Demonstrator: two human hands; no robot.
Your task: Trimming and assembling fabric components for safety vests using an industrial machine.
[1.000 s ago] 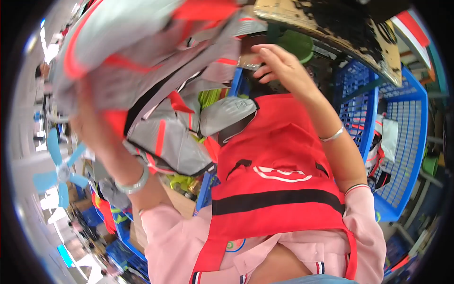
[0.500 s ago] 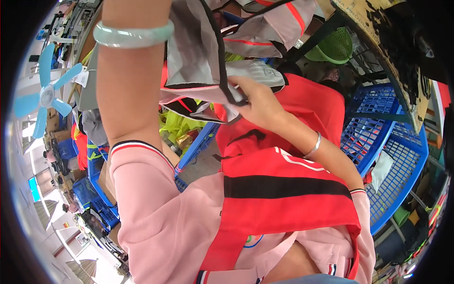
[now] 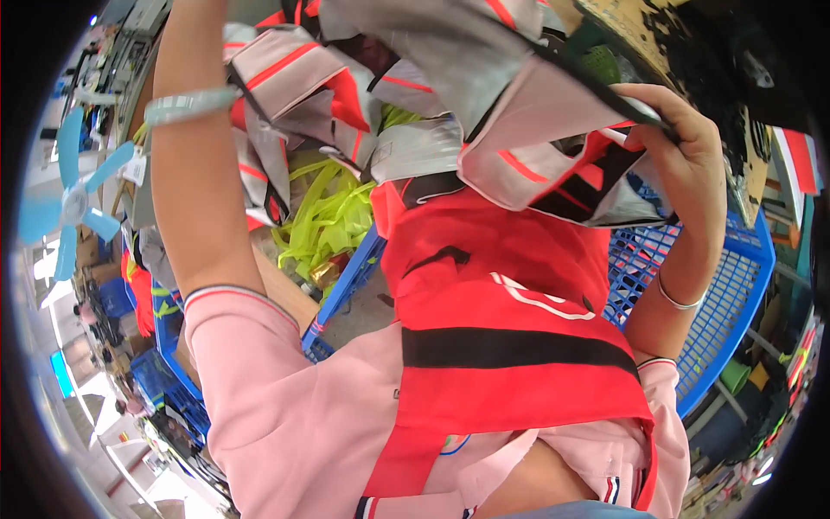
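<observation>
- The right hand [image 3: 692,147] has its fingers and thumb closed on the black-bound far right corner of a sewn grey fabric piece [image 3: 532,121].
- The left forearm [image 3: 199,190], with a pale green bangle [image 3: 190,106], reaches past the far edge of view; the left hand is hidden there, so I cannot tell what its grip is like.
- The fabric piece hangs left of the right hand, raised over the upper part of a red apron [image 3: 510,389], and runs on past the far edge.
- It is pale grey with dark binding, red-orange strips and a black patch near its right end; its upper part is blurred.
- Beneath and to its left lies a rounded grey panel [image 3: 419,149]; farther left are more grey pieces [image 3: 277,73] with red-orange strips.
- Nearer, on the left, bright yellow-green strips [image 3: 320,216] sit in a loose heap beside a blue crate rim [image 3: 354,277].
- On the right stands a blue plastic basket [image 3: 735,277] with latticed walls; beyond it is a worn wooden board [image 3: 631,35].
- At the far left of the room is a light-blue fan [image 3: 69,143].
</observation>
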